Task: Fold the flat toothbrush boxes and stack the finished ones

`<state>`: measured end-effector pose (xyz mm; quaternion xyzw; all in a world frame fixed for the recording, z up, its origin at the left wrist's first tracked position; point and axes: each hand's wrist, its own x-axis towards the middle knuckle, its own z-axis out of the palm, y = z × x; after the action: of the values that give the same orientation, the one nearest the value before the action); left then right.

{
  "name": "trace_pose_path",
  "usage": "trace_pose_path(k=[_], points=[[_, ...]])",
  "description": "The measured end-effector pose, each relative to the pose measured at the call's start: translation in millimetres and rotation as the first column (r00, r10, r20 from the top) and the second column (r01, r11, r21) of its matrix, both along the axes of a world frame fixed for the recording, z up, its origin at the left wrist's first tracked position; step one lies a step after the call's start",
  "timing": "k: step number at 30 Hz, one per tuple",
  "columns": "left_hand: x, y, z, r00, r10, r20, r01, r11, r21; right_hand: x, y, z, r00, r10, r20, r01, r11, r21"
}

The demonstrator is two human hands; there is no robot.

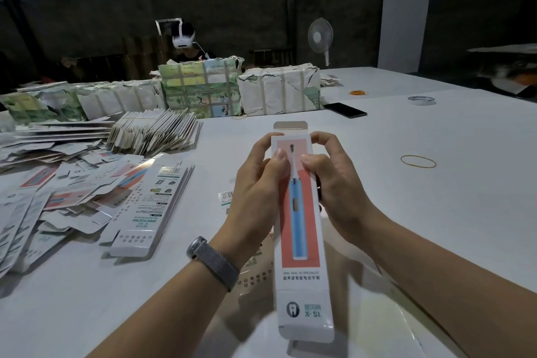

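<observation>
**Both hands gripping one toothbrush box above the tabletop**

Nearest the camera, the bottom end of a long white toothbrush box [302, 241] is hanging just over the white tabletop [436, 197], its lower flaps sticking out. Both hands are holding it near its upper half. Left hand [258, 183], with a grey mesh watch band [215, 261] on the wrist, is curling round the left edge, thumb pressing on the printed front. Right hand [328, 180] is curling round the right edge, thumb lying on the front and forefinger bending over the top corner. Its front panel is showing a blue toothbrush on a coral field, and the top flap is standing open beyond the fingers.

Left of the hands, a small stack of flat boxes [151, 206] is lying beside a loose heap of flat boxes [58, 189]. A rubber band [418, 161] is lying to the right. Farther back, a fanned bundle of blanks [154, 134], a phone [345, 109], a tape roll [422, 100] and wrapped packs [279, 93] are sitting on the tabletop.
</observation>
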<state>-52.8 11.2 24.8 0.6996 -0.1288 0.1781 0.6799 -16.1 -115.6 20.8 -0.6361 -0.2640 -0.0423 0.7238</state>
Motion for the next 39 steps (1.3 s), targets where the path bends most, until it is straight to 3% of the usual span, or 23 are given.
trace_pose_path(k=[8,15,27,39], points=[[-0.9,-3.2,-3.0,0.999,-0.042,-0.019,0.042,0.999,0.01,3.1,-0.9,0.9,0.997,-0.082,-0.002,0.082,0.992,0.098],[-1.6,-0.4,-0.6,0.994,-0.094,-0.061,0.088,0.992,-0.096,-0.3,0.5,1.9,0.997,-0.07,0.02,0.065,0.978,0.196],[1.4,0.6,-1.3,0.996,-0.038,-0.082,0.035,0.998,-0.047,-1.4,-1.1,3.2,0.988,-0.133,0.08,0.124,0.986,0.111],[2.0,0.5,-2.8,0.996,-0.072,-0.045,0.073,0.997,0.024,-5.4,2.4,8.9,0.998,-0.068,-0.015,0.069,0.994,0.085]])
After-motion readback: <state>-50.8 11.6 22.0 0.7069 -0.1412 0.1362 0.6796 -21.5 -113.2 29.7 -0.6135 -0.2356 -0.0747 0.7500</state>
